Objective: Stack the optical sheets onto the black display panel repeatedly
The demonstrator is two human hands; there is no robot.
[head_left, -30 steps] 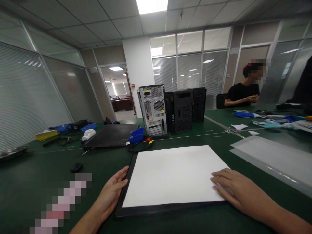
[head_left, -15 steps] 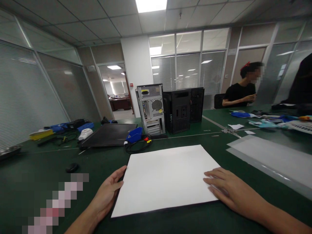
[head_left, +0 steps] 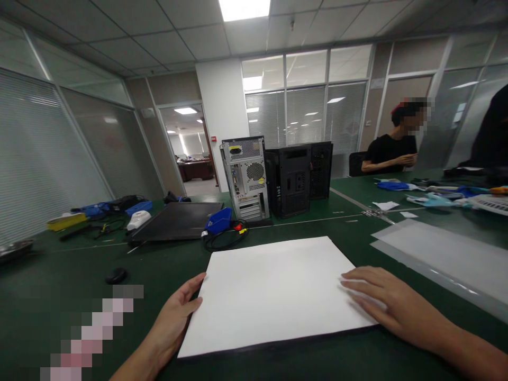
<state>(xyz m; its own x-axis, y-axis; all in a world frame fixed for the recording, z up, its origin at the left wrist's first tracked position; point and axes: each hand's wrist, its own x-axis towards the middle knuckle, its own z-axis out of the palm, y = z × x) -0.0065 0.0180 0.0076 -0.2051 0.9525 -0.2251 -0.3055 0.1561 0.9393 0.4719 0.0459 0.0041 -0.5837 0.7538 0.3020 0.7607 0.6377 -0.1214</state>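
A flat white rectangular sheet (head_left: 270, 296) lies in front of me, with a thin dark edge showing along its left and near sides; I cannot tell whether this is a backing under it. My left hand (head_left: 174, 312) grips its left edge, thumb on the near part of the edge and fingers farther up and partly beneath. Over the right edge, my right hand (head_left: 389, 301) is spread with its fingers extended and holds nothing. Whether its fingertips touch the sheet is unclear. The right hand hides the near right corner.
Behind stand an open silver computer case (head_left: 249, 180) and a black case (head_left: 293, 182). A dark flat panel (head_left: 174, 222), a blue connector (head_left: 218, 221) and a black mouse (head_left: 116, 275) are at left. Translucent sheets (head_left: 444, 259) lie right. A person (head_left: 391, 153) sits beyond the table.
My right hand has slid to the right and slightly up, uncovering more of the sheet's right side. The left hand stays on the left edge, and the sheet has barely shifted.
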